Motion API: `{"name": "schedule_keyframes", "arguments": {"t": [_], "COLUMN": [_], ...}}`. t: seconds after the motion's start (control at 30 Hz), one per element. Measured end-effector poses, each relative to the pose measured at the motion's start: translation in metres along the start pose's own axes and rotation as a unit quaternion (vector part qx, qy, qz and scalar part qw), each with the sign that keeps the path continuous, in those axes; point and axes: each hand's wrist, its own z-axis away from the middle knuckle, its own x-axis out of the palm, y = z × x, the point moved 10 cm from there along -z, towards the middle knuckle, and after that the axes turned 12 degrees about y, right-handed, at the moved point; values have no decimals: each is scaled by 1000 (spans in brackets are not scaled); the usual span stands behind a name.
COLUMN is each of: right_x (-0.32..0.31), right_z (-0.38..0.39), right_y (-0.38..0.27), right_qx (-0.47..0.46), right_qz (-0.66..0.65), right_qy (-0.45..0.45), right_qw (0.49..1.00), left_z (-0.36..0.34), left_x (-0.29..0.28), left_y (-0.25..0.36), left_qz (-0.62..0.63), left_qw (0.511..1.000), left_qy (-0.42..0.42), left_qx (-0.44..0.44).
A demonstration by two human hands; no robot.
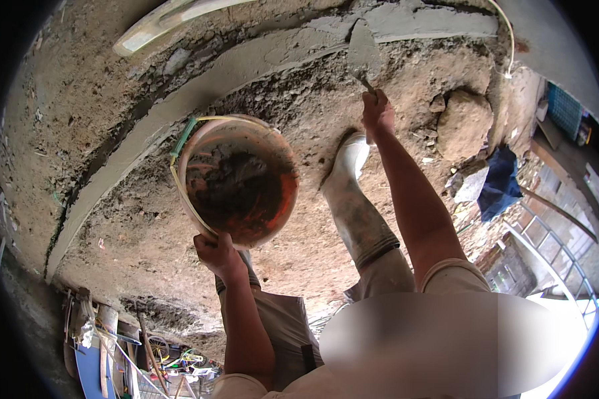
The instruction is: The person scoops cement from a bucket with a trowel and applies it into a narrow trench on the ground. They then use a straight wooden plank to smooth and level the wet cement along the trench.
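Right hand (378, 114) closed on the handle of a grey, leaf-shaped metal trowel (363, 53), blade overlapping the long grey mortar band (256, 61); contact unclear. Left hand (218, 256) closed at the rim of a round orange bucket (289, 189) containing dark wet mortar (236, 178).

Left hand (221, 258) and right hand (378, 114) bare, forearms likewise. Shirt (293, 389) pale, off-white to cream; right sleeve (454, 274) short, ending in a plain hem near the elbow; left sleeve (236, 387) same pale cloth, at lower edge. Trousers (273, 336) drab grey-khaki, loose, creased, a small blackish strip (309, 358) on the left leg. Right boot (356, 213) tall, whitish, rubber-looking, toe glossy, shaft streaked with brown-grey dirt, dark band (378, 252) round the top. Left boot (245, 258) mostly hidden; pale sliver visible. Part of torso blurred out, detail unreadable.
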Motion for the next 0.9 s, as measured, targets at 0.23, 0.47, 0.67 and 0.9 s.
{"name": "schedule_keyframes", "arguments": {"t": [0.23,0.47,0.67,0.9], "right_x": [36,0,-19,40], "right_z": [61,14,51,67], "right_y": [-38,-10,-32,-58], "right_qx": [-103,-34,-140,-165], "right_qz": [42,85,87,185], "right_qy": [-121,-5,-53,-179], "right_qw": [986,996,985,952], "left_z": [-3,0,-2,-4], "left_x": [-5,0,-7,-10], "left_y": [3,4,1,3], "left_qz": [-17,-2,-23,-30], "left_qw": [1000,1000,1000,1000], "left_qy": [9,-9,-8,0], "left_qx": [12,14,8,9]}}
